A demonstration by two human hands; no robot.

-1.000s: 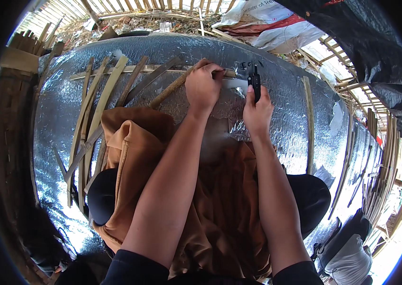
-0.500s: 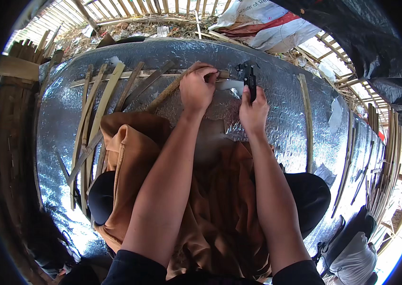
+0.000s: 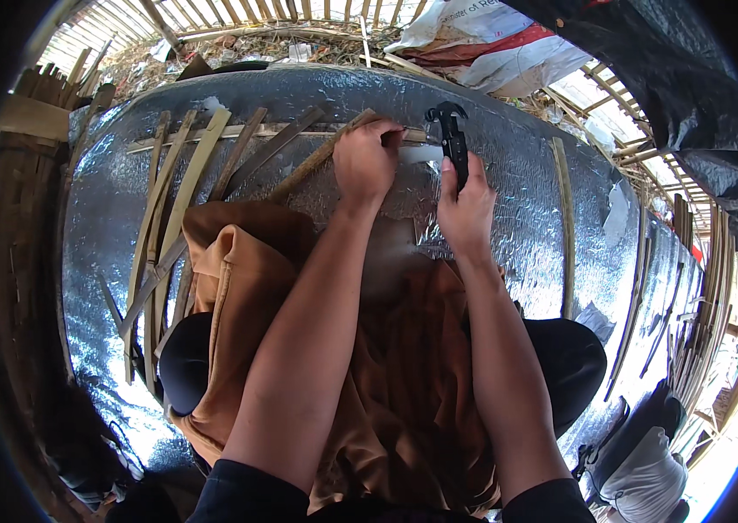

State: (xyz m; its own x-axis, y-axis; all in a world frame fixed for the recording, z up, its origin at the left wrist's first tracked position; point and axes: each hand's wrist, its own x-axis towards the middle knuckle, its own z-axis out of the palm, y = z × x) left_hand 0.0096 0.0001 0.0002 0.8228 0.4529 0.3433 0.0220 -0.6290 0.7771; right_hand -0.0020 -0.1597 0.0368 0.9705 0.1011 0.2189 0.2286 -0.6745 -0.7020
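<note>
My right hand (image 3: 467, 202) is wrapped round the handle of a black hammer (image 3: 453, 144), whose head points away from me. Just left of it, my left hand (image 3: 365, 160) is closed, its fingertips pinched over a horizontal wooden strip (image 3: 299, 135). What those fingers hold is hidden or too small to name. Another strip (image 3: 308, 167) runs slantwise under the left hand and crosses the horizontal one. Several upright strips (image 3: 184, 179) lie across the horizontal strip's left part. A white scrap (image 3: 421, 153) lies between the two hands.
A silvery foil sheet (image 3: 517, 218) covers the surface under the strips. Brown cloth (image 3: 386, 383) drapes over my lap. A long strip (image 3: 563, 227) lies to the right. Black plastic sheeting (image 3: 691, 96) hangs at the upper right, and a grey-white bag (image 3: 648, 478) sits at the lower right.
The hammer has tilted, its head shifting slightly left and farther away, so more of it shows. My left hand stays at nearly the same spot on the strip.
</note>
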